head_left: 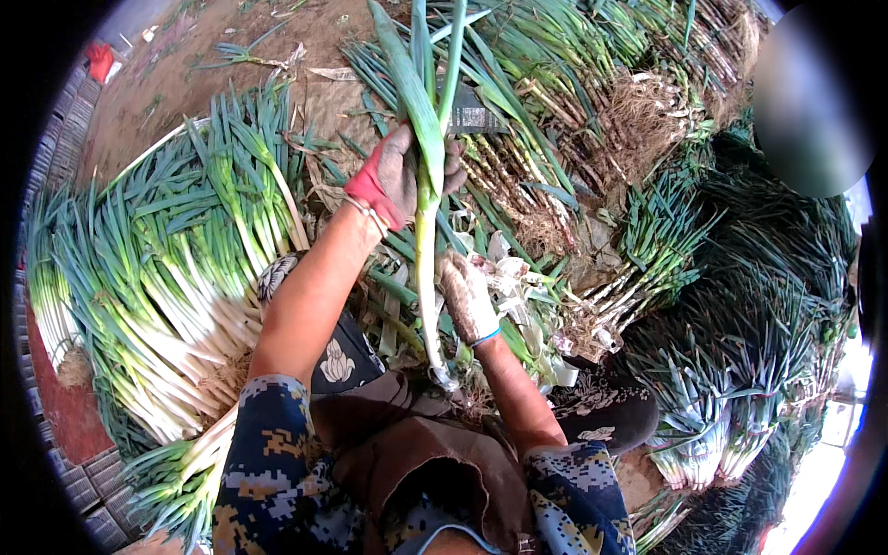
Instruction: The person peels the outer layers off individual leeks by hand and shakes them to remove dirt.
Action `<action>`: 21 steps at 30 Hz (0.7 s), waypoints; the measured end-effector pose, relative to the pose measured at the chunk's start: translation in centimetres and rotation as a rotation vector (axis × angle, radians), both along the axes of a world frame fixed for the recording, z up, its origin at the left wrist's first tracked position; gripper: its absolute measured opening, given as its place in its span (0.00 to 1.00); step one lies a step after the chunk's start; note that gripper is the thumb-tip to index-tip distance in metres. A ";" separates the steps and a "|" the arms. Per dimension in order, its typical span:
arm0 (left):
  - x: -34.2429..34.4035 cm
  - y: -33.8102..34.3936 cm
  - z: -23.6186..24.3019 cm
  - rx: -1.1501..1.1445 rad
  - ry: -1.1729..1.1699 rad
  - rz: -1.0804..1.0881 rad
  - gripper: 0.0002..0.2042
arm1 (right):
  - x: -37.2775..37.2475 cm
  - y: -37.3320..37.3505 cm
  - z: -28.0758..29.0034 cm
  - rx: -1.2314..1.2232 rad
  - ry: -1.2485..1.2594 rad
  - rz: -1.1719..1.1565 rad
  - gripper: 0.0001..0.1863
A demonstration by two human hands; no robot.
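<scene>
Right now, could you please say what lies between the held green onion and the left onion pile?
In the head view: the left forearm, patterned trouser leg and loose green leaves.

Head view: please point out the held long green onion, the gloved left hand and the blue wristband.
Long green onion (425, 252): head view, on the middle of its pale stalk.
Gloved left hand (396, 176): head view, on the glove's grey part.
Blue wristband (485, 338): head view, on its visible strip.

Smooth, faintly glossy leek at twelve o'clock, matt cloth left glove at eleven, rough cloth-like right glove near centre, papery peelings at three, wiry roots at two, dusty matt earth at ten, dull cloth-like apron at six
</scene>
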State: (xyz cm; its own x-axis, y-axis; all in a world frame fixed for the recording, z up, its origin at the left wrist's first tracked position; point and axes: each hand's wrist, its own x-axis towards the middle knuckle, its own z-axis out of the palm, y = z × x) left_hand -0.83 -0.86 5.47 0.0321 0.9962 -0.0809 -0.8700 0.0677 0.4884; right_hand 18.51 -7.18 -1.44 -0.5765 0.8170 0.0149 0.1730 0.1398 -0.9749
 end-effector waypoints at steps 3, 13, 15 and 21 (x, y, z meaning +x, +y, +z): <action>-1.2 -0.1 2.0 -0.029 0.061 0.063 0.19 | 1.4 -3.2 -0.5 -0.183 -0.072 -0.032 0.20; -7.8 1.1 0.0 0.025 -0.079 0.069 0.19 | 13.6 -8.4 -5.8 0.086 -0.832 0.231 0.32; -8.5 1.6 -1.2 -0.009 -0.005 0.104 0.20 | 14.1 -6.7 -3.3 0.323 -0.946 0.255 0.25; -9.2 1.6 -2.2 -0.008 0.042 0.138 0.20 | 9.1 -3.6 1.5 -0.264 -0.053 -0.016 0.25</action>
